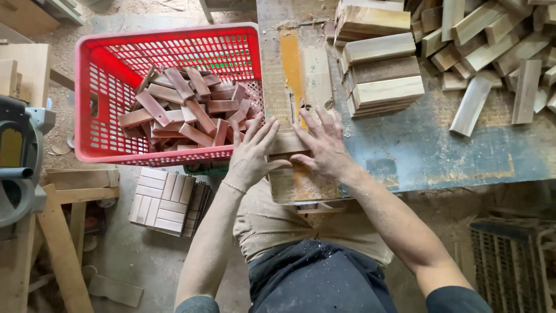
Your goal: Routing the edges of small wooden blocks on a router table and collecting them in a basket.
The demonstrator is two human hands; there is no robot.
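Dusty workbench (440, 150): both hands (252, 153) (324, 145) hide a wood piece (288, 142).

Both hands lie flat on the table (440, 150), the left hand (253, 155) just left of the right hand (325, 145), pressing a small wood block (287, 142) between them at the near edge. Left of the table sits a crate (92, 87) with wood strips (185, 110) piled in it. On the floor below the crate lie slatted tiles (159, 200). Behind the hands stands a stack of blocks (382, 72); loose blocks (498, 40) lie heaped to the right.
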